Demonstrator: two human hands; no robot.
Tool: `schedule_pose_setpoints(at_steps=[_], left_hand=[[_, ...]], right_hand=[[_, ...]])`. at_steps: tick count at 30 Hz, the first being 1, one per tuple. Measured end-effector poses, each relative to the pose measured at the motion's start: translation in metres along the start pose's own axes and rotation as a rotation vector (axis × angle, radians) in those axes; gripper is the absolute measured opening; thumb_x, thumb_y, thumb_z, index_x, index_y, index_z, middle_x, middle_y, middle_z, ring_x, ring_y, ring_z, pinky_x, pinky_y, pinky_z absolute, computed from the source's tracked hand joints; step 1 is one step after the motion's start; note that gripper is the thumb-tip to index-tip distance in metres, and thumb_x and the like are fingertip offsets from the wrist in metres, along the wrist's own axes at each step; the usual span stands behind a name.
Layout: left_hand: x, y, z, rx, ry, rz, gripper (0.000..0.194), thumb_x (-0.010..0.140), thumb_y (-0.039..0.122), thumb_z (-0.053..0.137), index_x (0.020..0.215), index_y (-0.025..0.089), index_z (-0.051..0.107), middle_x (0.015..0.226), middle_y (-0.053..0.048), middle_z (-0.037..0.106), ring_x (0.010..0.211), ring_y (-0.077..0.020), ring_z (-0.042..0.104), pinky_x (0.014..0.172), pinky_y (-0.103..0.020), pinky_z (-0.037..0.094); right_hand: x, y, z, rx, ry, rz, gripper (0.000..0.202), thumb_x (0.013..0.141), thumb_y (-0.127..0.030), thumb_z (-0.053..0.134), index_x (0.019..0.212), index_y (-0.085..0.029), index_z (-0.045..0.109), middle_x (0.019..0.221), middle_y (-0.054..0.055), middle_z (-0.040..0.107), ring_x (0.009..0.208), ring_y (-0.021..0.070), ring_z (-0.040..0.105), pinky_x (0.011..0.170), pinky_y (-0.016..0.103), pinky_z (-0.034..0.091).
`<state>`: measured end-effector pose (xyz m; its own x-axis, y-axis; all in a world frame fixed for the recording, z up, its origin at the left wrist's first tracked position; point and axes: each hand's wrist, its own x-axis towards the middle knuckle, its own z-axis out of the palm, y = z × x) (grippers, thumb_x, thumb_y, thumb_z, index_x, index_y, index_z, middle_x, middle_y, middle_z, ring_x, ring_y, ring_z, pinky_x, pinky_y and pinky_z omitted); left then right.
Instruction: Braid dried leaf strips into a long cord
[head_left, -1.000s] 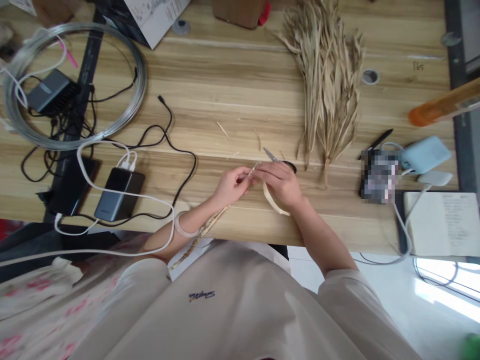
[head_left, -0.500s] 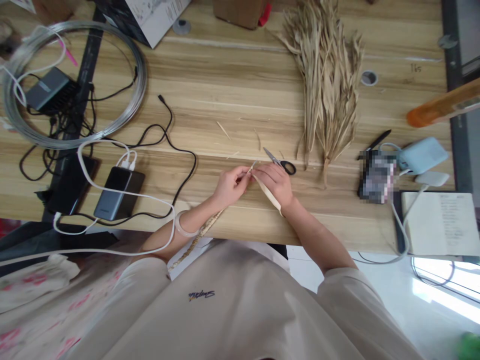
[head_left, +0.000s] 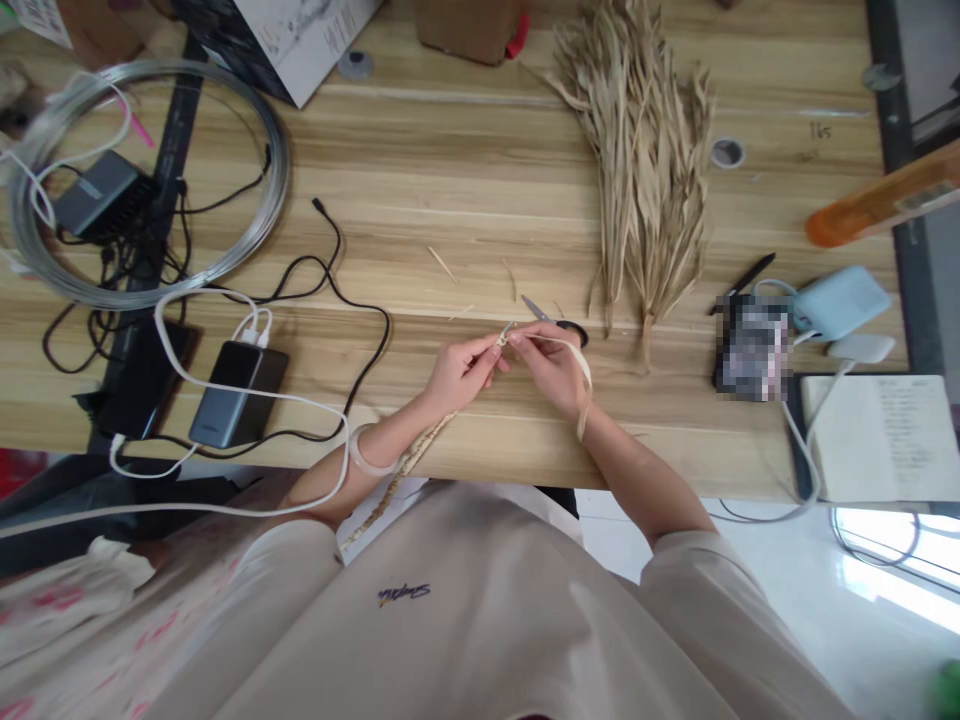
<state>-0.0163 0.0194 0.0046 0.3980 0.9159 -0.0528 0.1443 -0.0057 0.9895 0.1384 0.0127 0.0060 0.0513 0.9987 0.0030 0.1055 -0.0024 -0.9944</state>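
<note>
My left hand (head_left: pixel 463 374) pinches the end of a pale braided leaf strip (head_left: pixel 409 458), which trails under my forearm toward my lap. Close against it, my right hand (head_left: pixel 551 370) grips a flat dry leaf strip (head_left: pixel 586 378) between thumb and fingers; its loose end curls over the back of my wrist. Both sets of fingertips nearly meet, with a thin pointed bit sticking up between them. Just beyond my right hand lie scissors (head_left: pixel 541 309), their handles partly covered by it.
A sheaf of dry leaves (head_left: pixel 649 170) lies at the back right. A wire coil (head_left: pixel 281 165), black cables and a power bank (head_left: pixel 238 393) occupy the left. At right are an open notebook (head_left: pixel 855 440), a light blue device (head_left: pixel 844 302) and an orange tube (head_left: pixel 885 200). Small leaf scraps dot the middle.
My right hand has turned, and the leaf strip has swung from below the palm to over the back of the wrist. My left hand stays in place, holding the braid.
</note>
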Motion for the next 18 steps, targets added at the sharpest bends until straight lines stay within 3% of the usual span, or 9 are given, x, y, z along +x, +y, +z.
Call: schedule_pose_setpoints(at_steps=[3, 8, 10, 18], left_hand=[[0.000, -0.001, 0.001, 0.003, 0.004, -0.002, 0.040, 0.089, 0.041, 0.048, 0.111, 0.013, 0.066, 0.068, -0.004, 0.066, 0.043, -0.0043, 0.048, 0.043, -0.015, 0.038], [-0.001, -0.003, 0.002, 0.108, 0.055, 0.021, 0.037, 0.087, 0.037, 0.049, 0.106, 0.010, 0.067, 0.068, -0.004, 0.067, 0.046, -0.0068, 0.054, 0.046, -0.017, 0.042], [-0.001, -0.004, 0.002, 0.131, 0.083, 0.023, 0.036, 0.087, 0.034, 0.049, 0.107, 0.010, 0.066, 0.068, -0.005, 0.067, 0.046, -0.0079, 0.056, 0.046, -0.018, 0.044], [-0.003, -0.005, 0.002, 0.328, 0.205, 0.086, 0.027, 0.082, 0.025, 0.052, 0.099, 0.011, 0.068, 0.061, -0.003, 0.065, 0.046, -0.0080, 0.053, 0.048, -0.018, 0.042]], right_hand=[[-0.001, 0.004, -0.001, -0.123, 0.006, -0.085, 0.024, 0.083, -0.040, 0.058, 0.077, -0.018, 0.065, 0.072, 0.004, 0.066, 0.064, 0.0129, 0.060, 0.060, 0.027, 0.049], [0.002, 0.009, -0.013, -0.564, -0.098, -0.639, 0.016, 0.088, -0.028, 0.053, 0.085, -0.022, 0.067, 0.085, 0.006, 0.070, 0.081, 0.0181, 0.062, 0.071, 0.034, 0.048], [0.003, 0.009, -0.018, -0.695, -0.146, -0.759, 0.018, 0.091, -0.024, 0.050, 0.094, -0.023, 0.067, 0.093, 0.006, 0.070, 0.084, 0.0183, 0.062, 0.071, 0.035, 0.046], [0.005, 0.012, -0.016, -0.833, -0.162, -0.800, 0.023, 0.093, -0.022, 0.045, 0.100, -0.022, 0.066, 0.098, 0.007, 0.068, 0.087, 0.0181, 0.058, 0.071, 0.035, 0.044]])
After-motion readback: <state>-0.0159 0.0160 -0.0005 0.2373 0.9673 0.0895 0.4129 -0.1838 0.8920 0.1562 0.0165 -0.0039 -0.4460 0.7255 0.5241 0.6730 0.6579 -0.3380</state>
